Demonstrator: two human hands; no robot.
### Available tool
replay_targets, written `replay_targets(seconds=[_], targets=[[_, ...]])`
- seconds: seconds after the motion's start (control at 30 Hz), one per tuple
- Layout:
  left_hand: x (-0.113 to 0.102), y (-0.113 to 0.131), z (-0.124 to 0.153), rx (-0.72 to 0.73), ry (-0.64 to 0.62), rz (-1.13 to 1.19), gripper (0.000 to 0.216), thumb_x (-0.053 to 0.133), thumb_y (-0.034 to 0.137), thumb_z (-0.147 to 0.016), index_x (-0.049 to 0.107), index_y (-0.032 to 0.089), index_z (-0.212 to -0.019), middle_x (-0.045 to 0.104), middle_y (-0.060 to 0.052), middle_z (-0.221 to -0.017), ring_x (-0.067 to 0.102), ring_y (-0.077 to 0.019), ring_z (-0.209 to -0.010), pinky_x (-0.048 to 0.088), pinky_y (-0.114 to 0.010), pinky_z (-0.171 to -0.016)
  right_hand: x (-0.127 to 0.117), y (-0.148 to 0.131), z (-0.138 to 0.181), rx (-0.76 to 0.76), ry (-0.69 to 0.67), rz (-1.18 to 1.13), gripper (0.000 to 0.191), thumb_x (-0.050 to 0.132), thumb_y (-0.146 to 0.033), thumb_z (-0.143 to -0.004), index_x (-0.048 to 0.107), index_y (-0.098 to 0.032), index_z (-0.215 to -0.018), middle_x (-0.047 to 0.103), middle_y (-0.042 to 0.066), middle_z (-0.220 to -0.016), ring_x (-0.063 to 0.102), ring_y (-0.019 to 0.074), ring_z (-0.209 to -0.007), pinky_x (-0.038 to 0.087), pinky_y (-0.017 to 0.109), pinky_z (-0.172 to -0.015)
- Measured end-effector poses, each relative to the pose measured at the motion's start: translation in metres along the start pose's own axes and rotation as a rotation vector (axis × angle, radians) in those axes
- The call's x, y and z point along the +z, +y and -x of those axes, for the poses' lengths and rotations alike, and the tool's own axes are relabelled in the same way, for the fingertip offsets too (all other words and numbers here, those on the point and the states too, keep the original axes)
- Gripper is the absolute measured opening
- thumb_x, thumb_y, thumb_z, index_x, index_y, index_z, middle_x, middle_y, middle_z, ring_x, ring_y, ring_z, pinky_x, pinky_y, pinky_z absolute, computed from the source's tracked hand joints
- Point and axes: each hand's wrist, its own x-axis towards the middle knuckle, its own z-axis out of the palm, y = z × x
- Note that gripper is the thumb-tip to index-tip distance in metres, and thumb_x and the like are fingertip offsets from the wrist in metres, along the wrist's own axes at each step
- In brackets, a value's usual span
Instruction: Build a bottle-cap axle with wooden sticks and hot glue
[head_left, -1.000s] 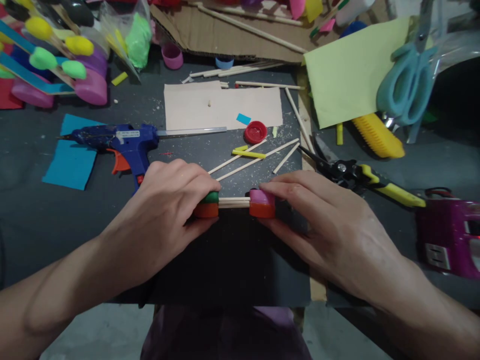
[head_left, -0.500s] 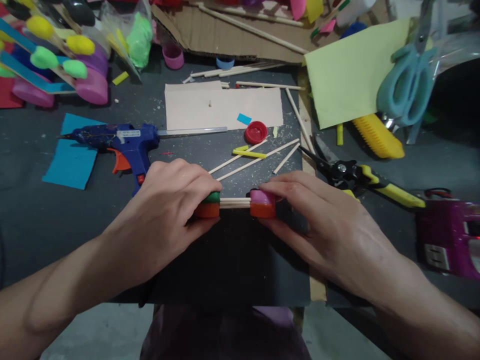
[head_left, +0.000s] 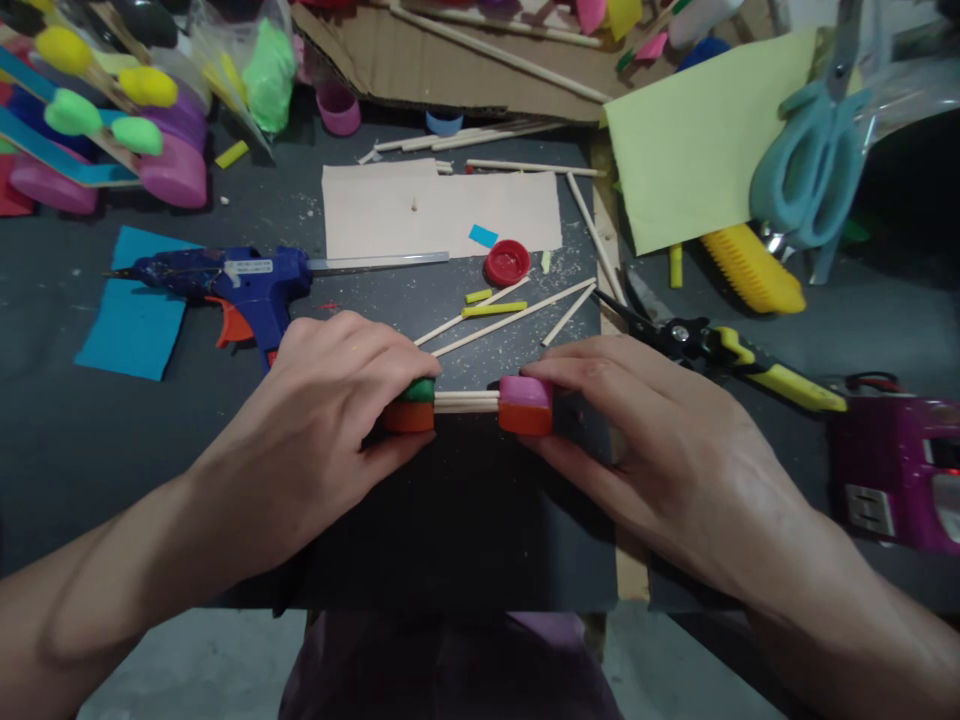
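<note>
Between my hands is a small piece made of bottle caps joined by thin wooden sticks (head_left: 466,402). My left hand (head_left: 322,440) pinches its left end, a green cap (head_left: 417,391) and an orange cap (head_left: 411,417) together. At the right end, my right hand (head_left: 637,440) grips a pink cap (head_left: 523,390) above another orange cap (head_left: 525,418). Fingers cover the outer sides of both ends. Just beyond lie loose wooden sticks (head_left: 517,325), two short yellow pieces (head_left: 495,309) and a red cap (head_left: 508,262).
A blue glue gun (head_left: 255,285) lies left on blue paper (head_left: 131,330). On the right are black-and-yellow cutters (head_left: 720,350), a yellow cutter handle (head_left: 754,270), teal scissors (head_left: 814,170) and a purple device (head_left: 892,470). Cardboard (head_left: 465,70) and pale card (head_left: 442,215) lie at the back.
The view has shifted slightly, so most things appear a little further left. Both hands keep their grip on the cap ends, and the stick piece stays level.
</note>
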Motion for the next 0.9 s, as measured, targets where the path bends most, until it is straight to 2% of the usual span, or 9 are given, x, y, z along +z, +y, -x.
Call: replay_targets(seconds=[0.13,0.3,0.53,0.7,0.9], targets=[[-0.0017,0.0009,0.0000,0.002,0.024,0.005,0.016,0.059,0.025,-0.091,0.058,0.024,-0.107,0.069,-0.005,-0.104,0.058,-0.0292,-0.097,0.036,-0.043,-0.076,-0.0010,0.0015,0.0020,0.005,0.026,0.024,0.024,0.062,-0.027,-0.093,0.059,-0.020,-0.116,0.068,0.012,-0.113,0.067,0.0275,-0.099,0.054,0.039,-0.079],[0.0019,-0.0002,0.0005,-0.006,0.002,-0.005,0.017,0.058,0.025,-0.092,0.059,0.024,-0.108,0.069,-0.006,-0.105,0.059,-0.0299,-0.097,0.036,-0.043,-0.076,0.0005,0.0033,-0.0001,-0.026,-0.019,0.018,0.020,0.060,-0.025,-0.094,0.061,-0.016,-0.112,0.068,0.013,-0.105,0.066,0.0280,-0.094,0.054,0.040,-0.077],[0.0016,-0.0015,0.0008,-0.012,-0.017,-0.016,0.031,0.063,0.030,-0.090,0.057,0.023,-0.120,0.069,-0.008,-0.112,0.058,-0.0324,-0.102,0.037,-0.045,-0.079,-0.0001,0.0036,-0.0008,-0.027,-0.046,0.047,0.027,0.061,-0.027,-0.094,0.058,-0.017,-0.118,0.067,0.013,-0.109,0.065,0.0298,-0.097,0.055,0.044,-0.080],[0.0022,-0.0015,0.0005,-0.003,-0.016,-0.009,0.022,0.059,0.024,-0.092,0.060,0.023,-0.114,0.070,-0.007,-0.109,0.059,-0.0317,-0.100,0.037,-0.045,-0.077,-0.0006,0.0023,-0.0011,-0.020,-0.040,-0.005,0.016,0.059,-0.028,-0.096,0.060,-0.021,-0.110,0.068,0.011,-0.103,0.066,0.0273,-0.093,0.054,0.040,-0.076],[0.0011,-0.0014,0.0015,0.007,-0.003,0.005,0.019,0.057,0.024,-0.093,0.060,0.022,-0.111,0.070,-0.007,-0.108,0.060,-0.0318,-0.100,0.036,-0.045,-0.076,-0.0013,0.0000,-0.0015,0.006,0.009,-0.106,0.019,0.064,-0.025,-0.094,0.059,-0.019,-0.111,0.068,0.007,-0.105,0.066,0.0213,-0.094,0.054,0.034,-0.080]])
